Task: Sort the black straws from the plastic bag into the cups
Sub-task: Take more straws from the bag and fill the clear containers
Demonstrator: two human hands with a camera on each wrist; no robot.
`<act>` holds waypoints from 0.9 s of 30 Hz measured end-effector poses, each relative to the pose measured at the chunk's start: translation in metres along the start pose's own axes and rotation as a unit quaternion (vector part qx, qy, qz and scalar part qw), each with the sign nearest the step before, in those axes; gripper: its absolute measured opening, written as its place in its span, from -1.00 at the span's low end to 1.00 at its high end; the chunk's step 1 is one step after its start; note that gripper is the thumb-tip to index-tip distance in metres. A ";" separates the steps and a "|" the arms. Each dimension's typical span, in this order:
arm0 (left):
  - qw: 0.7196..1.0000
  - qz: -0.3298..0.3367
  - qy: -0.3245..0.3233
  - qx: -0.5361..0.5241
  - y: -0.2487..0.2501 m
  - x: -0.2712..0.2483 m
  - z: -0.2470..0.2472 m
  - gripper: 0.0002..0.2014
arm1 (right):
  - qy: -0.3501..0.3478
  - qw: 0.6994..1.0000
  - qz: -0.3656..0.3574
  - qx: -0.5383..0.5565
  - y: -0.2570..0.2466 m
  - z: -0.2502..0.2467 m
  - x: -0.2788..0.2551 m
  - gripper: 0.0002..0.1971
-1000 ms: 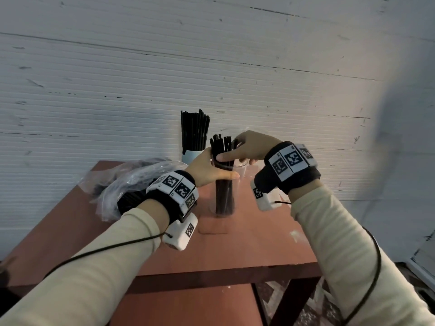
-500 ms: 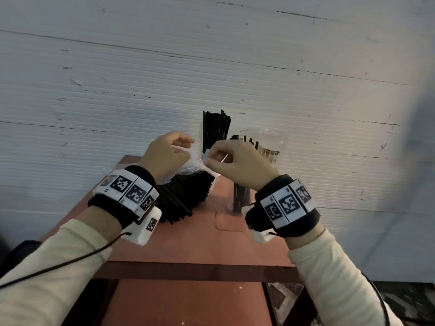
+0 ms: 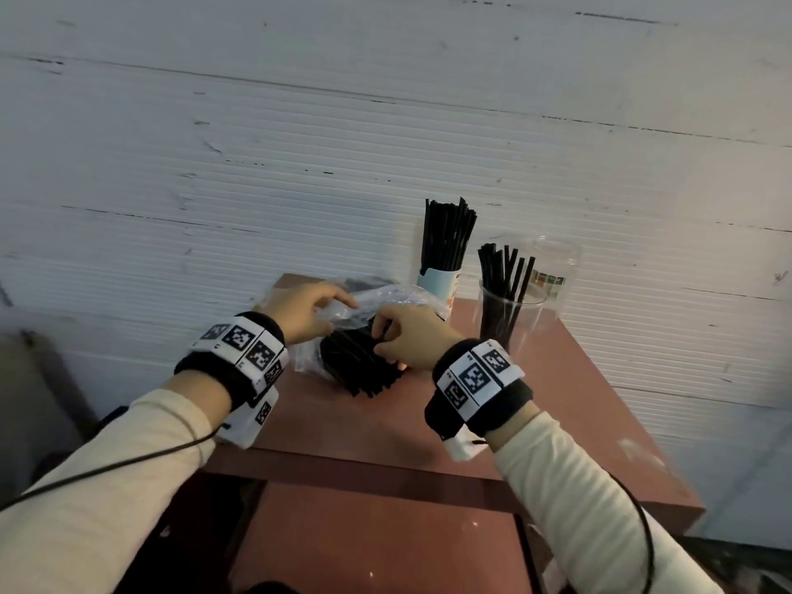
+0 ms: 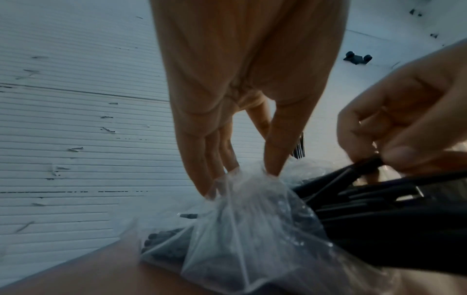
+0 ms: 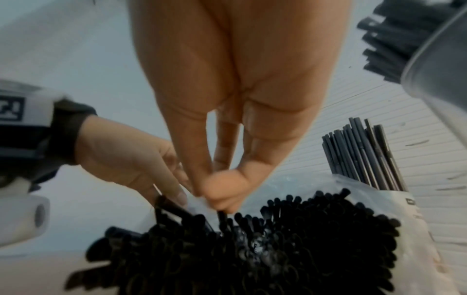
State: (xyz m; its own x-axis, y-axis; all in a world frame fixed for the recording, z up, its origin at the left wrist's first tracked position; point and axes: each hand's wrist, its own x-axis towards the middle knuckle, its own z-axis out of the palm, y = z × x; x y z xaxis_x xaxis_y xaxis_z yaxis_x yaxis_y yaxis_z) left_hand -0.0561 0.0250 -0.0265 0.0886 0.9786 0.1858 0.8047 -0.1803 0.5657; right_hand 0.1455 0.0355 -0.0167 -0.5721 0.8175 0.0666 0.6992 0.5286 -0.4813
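Observation:
A clear plastic bag [image 3: 377, 300] full of black straws [image 3: 358, 364] lies on the red-brown table [image 3: 557, 400]. My left hand [image 3: 306, 312] pinches the bag's upper film [image 4: 242, 179]. My right hand [image 3: 405, 336] pinches the ends of a few black straws [image 5: 222, 216] at the bag's mouth. A white paper cup [image 3: 439, 287] packed with straws stands at the back. Right of it stands a clear cup [image 3: 510, 319] holding several straws. The far end of the bag is hidden behind my hands.
A second clear container [image 3: 555, 267] stands behind the clear cup near the white ribbed wall [image 3: 300, 165]. The table's front edge [image 3: 364, 469] runs just below my wrists, with a lower shelf [image 3: 385, 542] beneath. A dark object [image 3: 25, 400] sits at far left.
Both hands came away from the clear cup, rose, then dropped onto the bag. The left now holds the film and the right has closed on straw ends. The view swung left.

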 end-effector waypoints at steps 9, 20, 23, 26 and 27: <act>0.995 -0.029 0.097 -0.015 -0.001 0.012 -0.010 -0.57 | -0.024 0.986 -0.009 -0.166 -0.017 0.018 0.037 -0.64; 0.988 -0.024 0.138 -0.063 -0.004 0.009 -0.014 -0.70 | -0.034 0.991 -0.011 -0.129 -0.022 0.016 0.048 -0.60; 0.988 -0.038 0.136 -0.065 -0.007 0.009 -0.011 -0.67 | -0.038 0.989 -0.008 -0.145 -0.021 0.005 0.044 -0.63; 0.989 -0.037 0.124 -0.068 -0.007 0.009 -0.009 -0.69 | 0.005 0.996 -0.019 -0.090 -0.014 0.004 0.038 -0.68; 0.990 -0.035 0.120 -0.068 -0.006 0.009 -0.009 -0.70 | 0.011 0.997 -0.019 -0.079 -0.011 0.005 0.038 -0.68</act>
State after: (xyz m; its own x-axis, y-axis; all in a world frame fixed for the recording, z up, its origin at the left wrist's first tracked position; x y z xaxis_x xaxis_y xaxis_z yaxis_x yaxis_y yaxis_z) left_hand -0.0656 0.0344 -0.0208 -0.1189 0.9405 0.3183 0.7161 -0.1409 0.6836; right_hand 0.1143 0.0593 -0.0133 -0.5916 0.7997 0.1026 0.7368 0.5879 -0.3338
